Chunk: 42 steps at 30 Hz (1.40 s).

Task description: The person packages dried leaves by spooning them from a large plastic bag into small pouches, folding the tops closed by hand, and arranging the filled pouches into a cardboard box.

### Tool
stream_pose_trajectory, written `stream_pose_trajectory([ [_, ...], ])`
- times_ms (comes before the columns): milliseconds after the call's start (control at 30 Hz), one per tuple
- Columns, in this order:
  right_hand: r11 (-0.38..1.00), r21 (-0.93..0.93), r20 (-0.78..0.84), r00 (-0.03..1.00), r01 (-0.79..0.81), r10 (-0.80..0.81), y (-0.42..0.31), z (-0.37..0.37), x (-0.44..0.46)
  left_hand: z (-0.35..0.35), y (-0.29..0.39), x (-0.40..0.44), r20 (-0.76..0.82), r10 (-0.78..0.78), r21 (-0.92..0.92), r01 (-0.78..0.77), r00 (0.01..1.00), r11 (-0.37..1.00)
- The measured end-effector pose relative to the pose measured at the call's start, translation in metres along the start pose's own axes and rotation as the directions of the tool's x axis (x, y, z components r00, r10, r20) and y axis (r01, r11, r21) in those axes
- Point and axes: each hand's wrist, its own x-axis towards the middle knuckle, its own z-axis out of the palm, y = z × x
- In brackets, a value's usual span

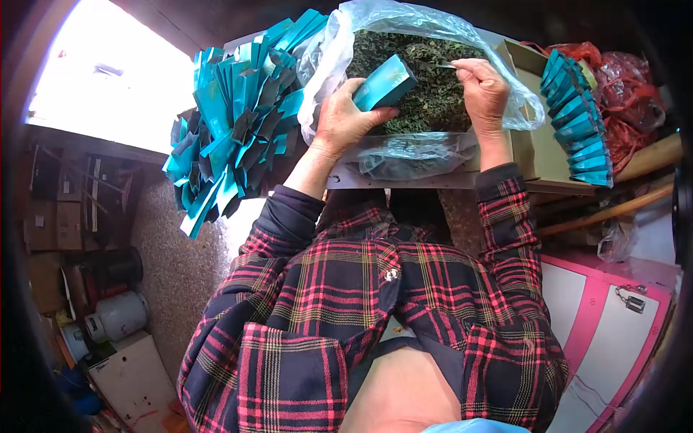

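My left hand (pixel 341 121) is wrapped round a teal packet (pixel 385 81), tilted over a clear plastic bag (pixel 415 155). Dried dark green leaves (pixel 437 97), which look like tea, fill the open bag. Over the right part of the leaves, my right hand (pixel 482 90) has its fingers pinched together. A thin pale sliver (pixel 447 66) sticks out from the fingertips; the rest of it is hidden and its kind is unclear.
Many teal packets (pixel 234 108) are piled at the left of the bag. A cardboard box (pixel 552 148) stands to the right, with a row of packets (pixel 577 119) at its edge. Red plastic bags (pixel 624 94) lie beyond. A pink-and-white cabinet (pixel 606 296) is at lower right.
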Motion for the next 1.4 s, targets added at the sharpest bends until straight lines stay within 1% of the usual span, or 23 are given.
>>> stream_pose_trajectory([
  [67,0.998,0.059,0.001,1.0,0.008,-0.008,0.0,-0.006,0.0,-0.001,0.004,0.0,0.015,-0.01,0.024,0.01,1.0,1.0],
  [133,0.997,0.072,0.02,1.0,-0.008,0.007,-0.005,-0.014,0.001,-0.001,0.007,0.0,0.015,-0.037,0.029,0.036,0.999,0.999],
  [200,0.996,0.091,0.02,1.0,0.014,-0.016,-0.007,-0.017,0.001,-0.001,0.007,-0.002,-0.002,-0.039,0.043,0.039,0.999,0.998],
  [300,0.993,0.118,0.061,0.998,-0.015,0.008,-0.009,-0.019,0.0,0.0,0.006,0.0,0.008,-0.006,0.078,0.006,1.0,0.997],
  [367,0.992,0.123,0.082,0.996,0.028,-0.039,-0.009,-0.02,-0.001,0.0,0.006,0.0,0.014,0.001,0.087,-0.002,1.0,0.996],
  [500,0.985,0.174,0.104,0.995,-0.006,-0.012,-0.008,-0.018,-0.001,0.0,0.005,0.001,0.021,0.013,0.091,-0.015,1.0,0.996],
  [600,0.984,0.176,0.145,0.988,0.02,-0.046,-0.01,-0.017,0.0,0.001,0.003,0.0,0.013,0.016,0.067,-0.016,1.0,0.998],
  [700,0.984,0.175,0.214,0.974,0.041,-0.079,-0.013,-0.013,0.001,0.003,0.003,0.0,0.009,0.029,0.089,-0.03,1.0,0.996],
  [733,0.984,0.173,0.214,0.974,0.041,-0.078,-0.012,-0.012,0.001,0.003,0.004,0.0,0.004,0.023,0.1,-0.023,1.0,0.995],
  [800,0.972,0.235,0.29,0.953,0.017,-0.087,-0.015,-0.008,0.001,0.005,0.003,0.0,-0.001,0.016,0.11,-0.016,1.0,0.994],
  [867,0.973,0.232,0.312,0.947,-0.001,-0.073,-0.02,-0.002,0.005,0.007,0.002,0.001,0.009,0.03,0.138,-0.031,1.0,0.99],
  [967,0.976,0.217,0.437,0.891,0.027,-0.122,-0.027,0.0,0.019,0.008,0.008,0.001,0.016,0.017,0.128,-0.019,1.0,0.992],
  [1033,0.972,0.199,0.469,0.859,0.123,-0.205,-0.034,-0.002,0.035,0.012,0.008,0.005,0.015,0.026,0.123,-0.027,1.0,0.992],
  [1067,0.973,0.179,0.491,0.845,0.142,-0.214,-0.036,-0.001,0.041,0.014,0.009,0.006,0.012,0.033,0.122,-0.035,0.999,0.992],
  [1100,0.962,0.182,0.493,0.828,0.201,-0.267,-0.041,0.0,0.049,0.012,0.02,0.005,0.059,-0.031,0.142,0.022,0.998,0.99],
  [1133,0.947,0.185,0.495,0.808,0.261,-0.319,-0.045,0.0,0.056,0.014,0.022,0.007,0.055,-0.03,0.139,0.022,0.998,0.99],
  [1167,0.928,0.171,0.524,0.767,0.332,-0.371,-0.05,-0.001,0.064,0.016,0.024,0.007,0.073,-0.033,0.126,0.024,0.997,0.992],
  [1233,0.899,0.134,0.602,0.687,0.417,-0.408,-0.069,-0.004,0.075,0.019,0.026,0.01,0.102,-0.037,0.113,0.025,0.994,0.993],
  [1267,0.857,0.093,0.628,0.638,0.508,-0.446,-0.074,-0.004,0.079,0.02,0.026,0.01,0.1,-0.036,0.11,0.025,0.994,0.994],
  [1300,0.855,0.094,0.629,0.635,0.511,-0.448,-0.082,-0.003,0.083,0.021,0.025,0.011,0.078,-0.019,0.097,0.011,0.997,0.995],
  [1367,0.704,0.008,0.628,0.544,0.71,-0.556,-0.098,-0.004,0.086,0.021,0.023,0.01,0.054,-0.002,0.083,-0.002,0.999,0.997],
  [1400,0.677,-0.048,0.66,0.532,0.734,-0.531,-0.102,-0.004,0.087,0.02,0.021,0.01,0.048,0.0,0.06,-0.003,0.999,0.998],
])
